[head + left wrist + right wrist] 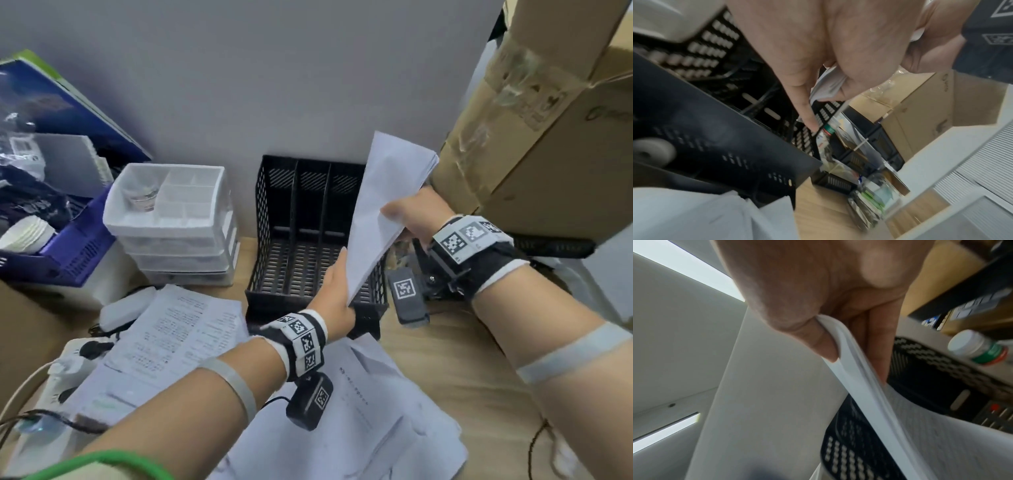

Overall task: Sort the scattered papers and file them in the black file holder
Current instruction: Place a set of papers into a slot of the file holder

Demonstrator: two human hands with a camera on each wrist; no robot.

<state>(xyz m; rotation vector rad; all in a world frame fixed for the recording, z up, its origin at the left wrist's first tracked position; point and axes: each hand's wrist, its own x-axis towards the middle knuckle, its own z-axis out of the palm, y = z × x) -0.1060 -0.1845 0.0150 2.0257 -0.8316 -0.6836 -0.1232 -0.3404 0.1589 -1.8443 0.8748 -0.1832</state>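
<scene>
A stack of white papers [387,205] stands on edge, tilted, over the right side of the black file holder [301,240]. My left hand [337,291] grips the stack's lower corner, with the forefinger stretched along the holder's mesh [824,113]. At the stack's right edge my right hand [404,214] pinches it between thumb and fingers [879,353]. The holder shows three slots with nothing in them. More printed sheets [178,339] lie loose at the front left, and others [370,404] lie under my left wrist.
White drawer organizer [171,219] stands left of the holder, a blue basket [68,253] further left. Large cardboard boxes [548,137] crowd the right. A power strip [68,363] with cables lies front left. A small bottle [978,350] sits right of the holder.
</scene>
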